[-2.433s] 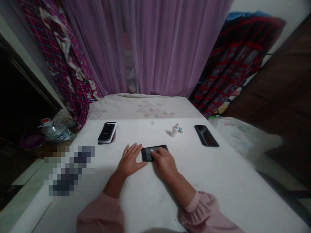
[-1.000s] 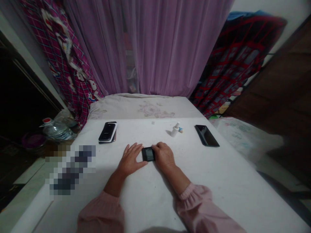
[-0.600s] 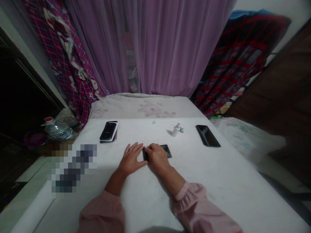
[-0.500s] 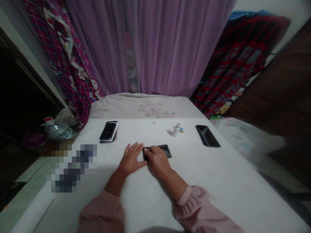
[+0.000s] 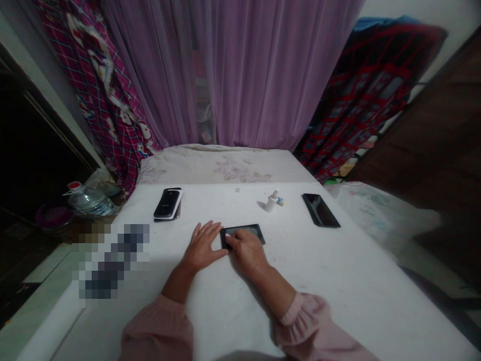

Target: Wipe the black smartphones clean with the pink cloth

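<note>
A black phone [image 5: 257, 231] lies flat on the white-covered table, its screen side up as far as it shows. My left hand [image 5: 203, 248] rests at the phone's left end with fingers stretched and spread, the thumb and index finger at its near and far corners. Over the middle of the phone is my right hand [image 5: 247, 250], its fingers curled and pressed down on the surface. Whatever those fingers pinch, if anything, is hidden beneath them. Beyond the phone stands a small white spray bottle [image 5: 271, 201], with a small blue-and-tan item [image 5: 280, 201] beside it.
A stack of phones [image 5: 168, 204] lies on the table's left, and another dark phone [image 5: 321, 210] on its right. The white table cover [image 5: 225, 311] reaches a floral cloth [image 5: 233, 168] at the back. A large water bottle [image 5: 90, 199] stands lower left. Purple curtains [image 5: 259, 75] hang behind.
My right hand has slid slightly toward me and to the right across the phone, baring more of its far edge. My left hand stays in place.
</note>
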